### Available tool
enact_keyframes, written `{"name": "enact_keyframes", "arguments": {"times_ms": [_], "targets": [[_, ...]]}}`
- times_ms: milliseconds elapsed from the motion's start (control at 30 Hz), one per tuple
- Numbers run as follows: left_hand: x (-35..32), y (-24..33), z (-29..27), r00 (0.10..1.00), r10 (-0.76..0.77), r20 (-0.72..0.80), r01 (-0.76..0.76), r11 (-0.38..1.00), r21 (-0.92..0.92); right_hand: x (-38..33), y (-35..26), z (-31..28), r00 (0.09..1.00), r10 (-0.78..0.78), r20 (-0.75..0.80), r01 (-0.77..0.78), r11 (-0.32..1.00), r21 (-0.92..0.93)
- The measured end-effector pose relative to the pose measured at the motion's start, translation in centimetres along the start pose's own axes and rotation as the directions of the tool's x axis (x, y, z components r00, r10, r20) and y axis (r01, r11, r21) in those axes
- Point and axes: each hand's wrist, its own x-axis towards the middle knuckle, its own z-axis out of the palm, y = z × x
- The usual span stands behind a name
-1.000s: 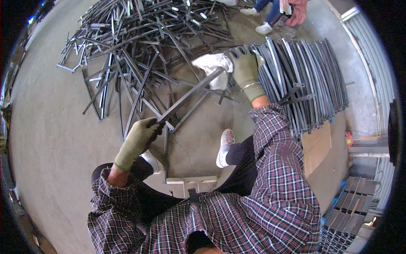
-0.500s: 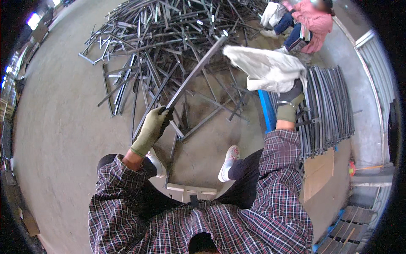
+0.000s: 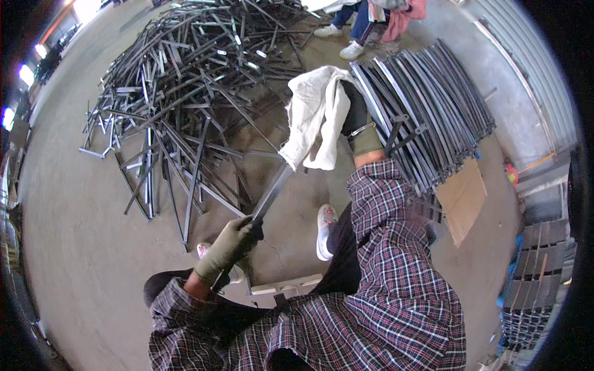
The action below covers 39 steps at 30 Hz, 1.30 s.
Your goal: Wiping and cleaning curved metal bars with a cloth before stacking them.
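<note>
While left hand (image 3: 230, 242) grips bar (image 3: 272, 193), cloth (image 3: 315, 114) wraps far end.

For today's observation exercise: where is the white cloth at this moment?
In the head view, the white cloth is up at centre, held by the right hand over the upper end of the metal bar, beside the neat stack of bars.

bar (image 3: 270, 195): upper end hidden under the rag (image 3: 315, 117)
right hand (image 3: 356, 114): fingers covered by rag; grip cannot be told
other person (image 3: 371, 18): cut off by top edge, only legs and shoes show
stool (image 3: 284, 287): mostly hidden by the body
</note>
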Motion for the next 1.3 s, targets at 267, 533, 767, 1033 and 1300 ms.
{"name": "enact_keyframes", "arguments": {"times_ms": [267, 533, 767, 1033, 1300], "targets": [[1.4, -2.3, -1.6, 0.895, 0.421, -0.146, -0.143, 0.583, 0.8, 0.9, 6.5, -2.3, 0.872, -0.466, 0.149, 0.377, 0.446, -0.812], [2.0, 4.8, -3.7, 0.609, 0.774, -0.171, 0.046, 0.181, 0.982, 1.9, 10.9, 2.8, 0.974, -0.15, -0.167, 0.109, 0.966, -0.234], [0.4, 0.6, -3.3, 0.896, 0.399, -0.195, -0.191, 0.743, 0.641, 1.2, 3.7, -1.0, 0.98, -0.172, 0.096, 0.192, 0.727, -0.659], [1.7, 3.1, -2.8, 0.99, 0.107, 0.09, -0.093, 0.985, -0.146, -3.8, 17.8, 3.8, 0.888, -0.266, 0.376, 0.451, 0.338, -0.826], [-0.2, 2.5, -3.5, 0.921, 0.34, -0.192, -0.018, 0.53, 0.848, -1.6, 4.6, 11.8, 0.878, 0.077, 0.473, 0.445, -0.496, -0.746]]}}
